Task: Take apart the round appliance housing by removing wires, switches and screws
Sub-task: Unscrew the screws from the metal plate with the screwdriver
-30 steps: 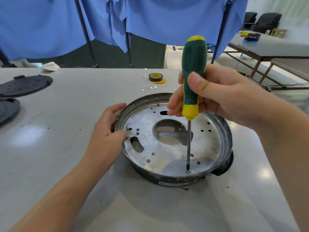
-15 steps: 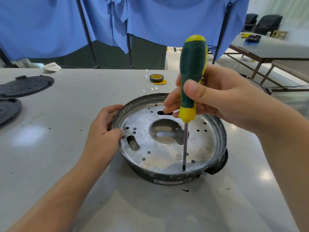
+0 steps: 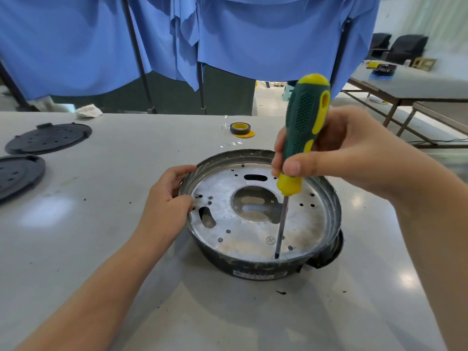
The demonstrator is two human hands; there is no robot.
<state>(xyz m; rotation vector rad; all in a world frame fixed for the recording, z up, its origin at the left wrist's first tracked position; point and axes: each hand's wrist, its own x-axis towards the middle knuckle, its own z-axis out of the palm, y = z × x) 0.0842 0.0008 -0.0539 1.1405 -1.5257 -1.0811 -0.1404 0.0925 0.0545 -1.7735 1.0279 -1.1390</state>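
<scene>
Housing (image 3: 258,224) mid-table; black discs (image 3: 48,138) far left.

the left hand (image 3: 167,198) is curled, thumb on top and fingers bent round the side. its arm comes up from the bottom left. the right hand (image 3: 336,153) is closed in a fist, thumb across the front. its arm comes in from the right edge.

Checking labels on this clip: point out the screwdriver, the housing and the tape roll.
screwdriver (image 3: 305,117), head view, green handle
housing (image 3: 263,271), head view, near outer wall
tape roll (image 3: 239,128), head view, top of roll
</scene>
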